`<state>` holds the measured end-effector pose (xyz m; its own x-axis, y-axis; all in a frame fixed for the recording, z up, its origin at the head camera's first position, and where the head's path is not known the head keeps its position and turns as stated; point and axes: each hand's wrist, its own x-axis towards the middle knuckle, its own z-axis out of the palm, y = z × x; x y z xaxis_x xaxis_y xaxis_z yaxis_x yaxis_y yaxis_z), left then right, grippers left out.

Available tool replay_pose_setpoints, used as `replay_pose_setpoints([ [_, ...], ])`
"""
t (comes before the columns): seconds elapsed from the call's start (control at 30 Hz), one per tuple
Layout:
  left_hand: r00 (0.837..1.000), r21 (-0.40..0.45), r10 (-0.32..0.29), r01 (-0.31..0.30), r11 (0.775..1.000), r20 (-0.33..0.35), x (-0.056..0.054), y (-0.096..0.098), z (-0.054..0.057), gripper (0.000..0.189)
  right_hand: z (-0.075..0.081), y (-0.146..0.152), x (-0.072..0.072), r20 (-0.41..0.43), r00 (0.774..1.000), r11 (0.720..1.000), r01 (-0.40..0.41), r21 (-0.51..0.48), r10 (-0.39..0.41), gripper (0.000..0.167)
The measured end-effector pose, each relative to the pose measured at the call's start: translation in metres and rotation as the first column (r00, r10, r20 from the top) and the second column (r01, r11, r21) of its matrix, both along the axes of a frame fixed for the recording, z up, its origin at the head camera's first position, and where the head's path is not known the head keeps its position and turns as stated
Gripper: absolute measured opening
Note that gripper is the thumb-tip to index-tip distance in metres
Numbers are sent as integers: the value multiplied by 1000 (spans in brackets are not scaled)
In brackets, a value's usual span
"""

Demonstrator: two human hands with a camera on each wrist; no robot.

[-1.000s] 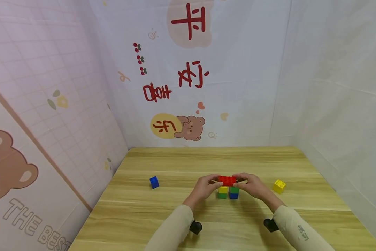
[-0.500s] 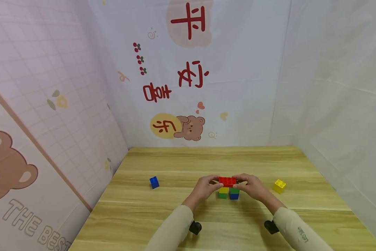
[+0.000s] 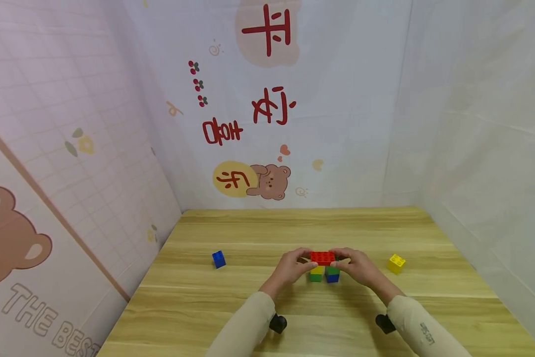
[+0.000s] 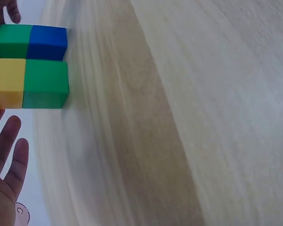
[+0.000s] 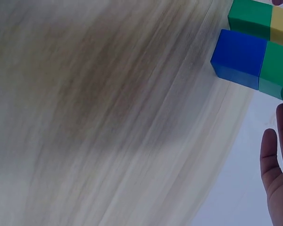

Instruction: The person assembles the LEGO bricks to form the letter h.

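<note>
A long red building brick (image 3: pixel 323 258) lies across two short stacks in the head view, and I hold it from both ends. My left hand (image 3: pixel 291 264) pinches its left end between thumb and fingers; my right hand (image 3: pixel 357 265) does the same at the right end. Beneath it, the left stack is a yellow block (image 3: pixel 316 270) over a green block (image 3: pixel 316 278). The right stack has a green block (image 3: pixel 332 271) over a blue block (image 3: pixel 332 278). A narrow gap separates the stacks. In the left wrist view, only a sliver of red shows beside the upper green block (image 4: pixel 12 41).
A separate blue block (image 3: pixel 219 259) sits on the wooden table (image 3: pixel 249 228) to the left. Off to the right is a yellow block (image 3: pixel 396 264). Printed cloth walls (image 3: pixel 338 99) stand behind the table and along its sides.
</note>
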<state>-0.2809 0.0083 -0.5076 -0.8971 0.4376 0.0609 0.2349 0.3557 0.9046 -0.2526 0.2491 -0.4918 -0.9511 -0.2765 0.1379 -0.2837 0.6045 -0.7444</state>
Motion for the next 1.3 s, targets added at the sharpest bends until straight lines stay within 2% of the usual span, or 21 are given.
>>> replay_pose_setpoints([
  [0.1, 1000, -19, -3, 2, 1000, -22, -1, -1, -2, 34, 1, -1, 1, -4, 1000, 1000, 3, 7, -3, 41],
  [0.3, 998, -61, -28, 25, 998, -55, -2, -3, -1, 36, -5, 0, 3, 31, 998, 999, 45, 28, -45, 57],
  [0.5, 997, -80, -38, 34, 996, -60, -2, -3, 2, 36, -15, 1, 4, 18, 994, 994, 108, 36, -109, 41],
  [0.67, 999, -83, -40, 37, 996, -35, -2, -4, 3, 39, -17, -1, 5, -5, 991, 990, 135, 41, -135, 39],
  [0.9, 998, -90, -44, 40, 995, -43, -3, -3, 3, 39, -6, -2, 4, -16, 996, 995, 93, 22, -93, 55],
  [1.07, 998, -97, -48, 43, 994, -48, -3, -3, 3, 38, -1, -4, -1, -41, 998, 998, 51, 28, -49, 46],
  [1.3, 998, -97, -49, 44, 994, -47, -2, -2, 3, 38, -6, -4, -1, -58, 996, 997, 67, 27, -66, 41],
])
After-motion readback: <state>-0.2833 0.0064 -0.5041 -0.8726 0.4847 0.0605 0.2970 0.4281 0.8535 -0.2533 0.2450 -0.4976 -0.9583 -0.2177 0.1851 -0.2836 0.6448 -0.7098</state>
